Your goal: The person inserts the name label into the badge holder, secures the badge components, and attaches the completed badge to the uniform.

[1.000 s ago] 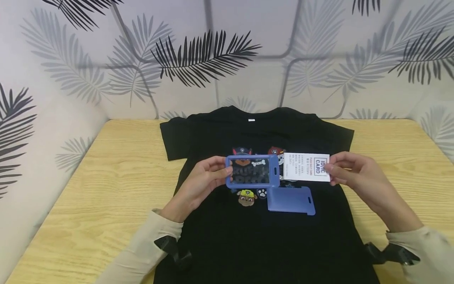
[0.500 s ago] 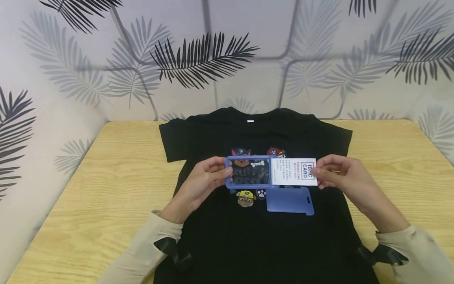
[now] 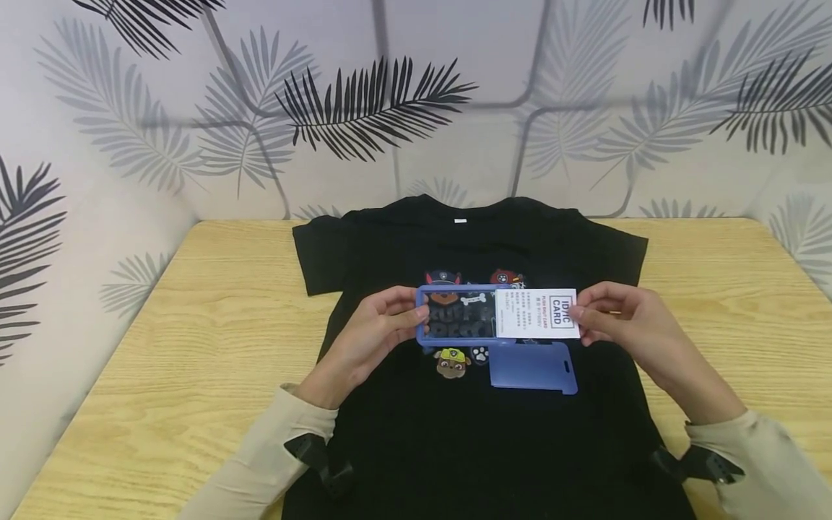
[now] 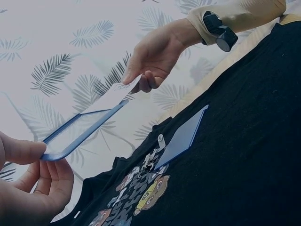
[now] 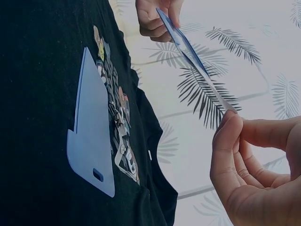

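Observation:
My left hand (image 3: 372, 337) pinches the left end of a blue card-holder frame (image 3: 458, 342) with a see-through window, held above the shirt. The right hand (image 3: 640, 328) pinches a white card (image 3: 538, 313) printed "ID/IC CARD" by its right end. The card's left end overlaps the frame's right end, covering the slot there. Below them a flat blue cover piece (image 3: 529, 367) with a slot lies on the black T-shirt (image 3: 494, 448). In the left wrist view the card (image 4: 113, 96) meets the far end of the tilted frame (image 4: 89, 134); the cover piece (image 5: 94, 127) rests apart in the right wrist view.
The T-shirt is spread on a wooden table (image 3: 195, 347), its front bearing cartoon dog prints (image 3: 451, 363). Behind the table stands a wall covering (image 3: 455, 130) with a leaf pattern. Black straps with small devices (image 3: 318, 462) sit on both sleeves.
My right hand has moved left with the card, from beside the frame to over its right end. In the last half second there is hardly any movement. The left hand stays in place.

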`<state>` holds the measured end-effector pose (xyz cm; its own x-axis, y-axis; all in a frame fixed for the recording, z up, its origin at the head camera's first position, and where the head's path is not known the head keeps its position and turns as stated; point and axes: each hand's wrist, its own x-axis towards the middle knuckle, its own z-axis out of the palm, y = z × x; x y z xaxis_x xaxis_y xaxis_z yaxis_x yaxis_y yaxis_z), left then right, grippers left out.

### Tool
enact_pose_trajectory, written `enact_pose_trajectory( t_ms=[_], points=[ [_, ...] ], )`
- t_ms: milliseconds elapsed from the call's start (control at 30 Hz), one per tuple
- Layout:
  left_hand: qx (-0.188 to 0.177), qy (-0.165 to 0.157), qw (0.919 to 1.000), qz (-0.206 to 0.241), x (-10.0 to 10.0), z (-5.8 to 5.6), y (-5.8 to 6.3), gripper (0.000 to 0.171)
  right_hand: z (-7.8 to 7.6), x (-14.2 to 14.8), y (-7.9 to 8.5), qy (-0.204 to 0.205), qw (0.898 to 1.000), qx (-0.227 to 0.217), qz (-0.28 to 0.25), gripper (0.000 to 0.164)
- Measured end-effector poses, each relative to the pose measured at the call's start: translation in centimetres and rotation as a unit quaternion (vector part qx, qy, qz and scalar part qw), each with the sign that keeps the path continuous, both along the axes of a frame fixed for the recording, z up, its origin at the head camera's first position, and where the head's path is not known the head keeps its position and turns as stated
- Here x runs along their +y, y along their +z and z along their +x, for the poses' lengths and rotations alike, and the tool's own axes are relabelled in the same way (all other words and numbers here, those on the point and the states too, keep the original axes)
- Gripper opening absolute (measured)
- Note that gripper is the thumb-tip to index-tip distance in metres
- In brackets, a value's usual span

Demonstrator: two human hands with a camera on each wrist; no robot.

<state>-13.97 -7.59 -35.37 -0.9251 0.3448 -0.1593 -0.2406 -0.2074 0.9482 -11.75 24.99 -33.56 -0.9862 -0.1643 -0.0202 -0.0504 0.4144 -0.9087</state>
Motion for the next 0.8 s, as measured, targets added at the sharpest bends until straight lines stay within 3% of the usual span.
enact_pose_trajectory(
  t_ms=[800],
  points=[
    [-0.005, -0.016, 0.9997, -0.016, 1.2, 0.1, -0.4, 0.031, 0.4, -3.8, -0.6, -0.016, 1.000, 0.004, 0.010, 0.025]
  ],
)
